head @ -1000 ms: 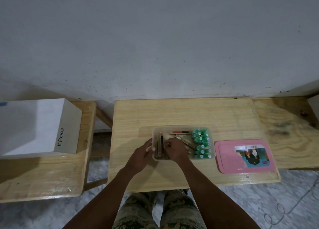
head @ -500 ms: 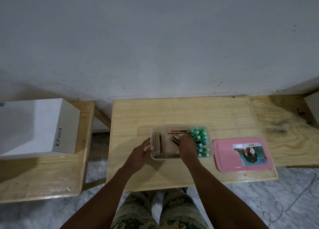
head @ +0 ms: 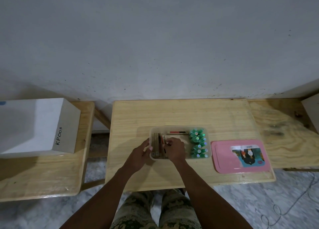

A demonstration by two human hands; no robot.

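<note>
A clear plastic tray (head: 179, 127) sits on the middle wooden table. At its left end several thin brown sticks (head: 156, 145) stand side by side. One more stick (head: 177, 132) with red and dark bands lies along the back wall. Several green capped tubes (head: 198, 143) fill the right end. My left hand (head: 140, 153) grips the tray's left wall. My right hand (head: 173, 149) pinches a stick with a red band (head: 163, 140) and sets it beside the brown ones.
A pink lid (head: 222, 159) with a picture sticker lies right of the tray. A white box (head: 39, 126) marked KP003 stands on the left bench. Another wooden table (head: 284, 130) adjoins on the right. A cable (head: 293, 204) lies on the floor.
My right hand has moved from the middle of the tray to the left, bringing a stick over to the row of brown sticks. My left hand stays on the tray's wall.
</note>
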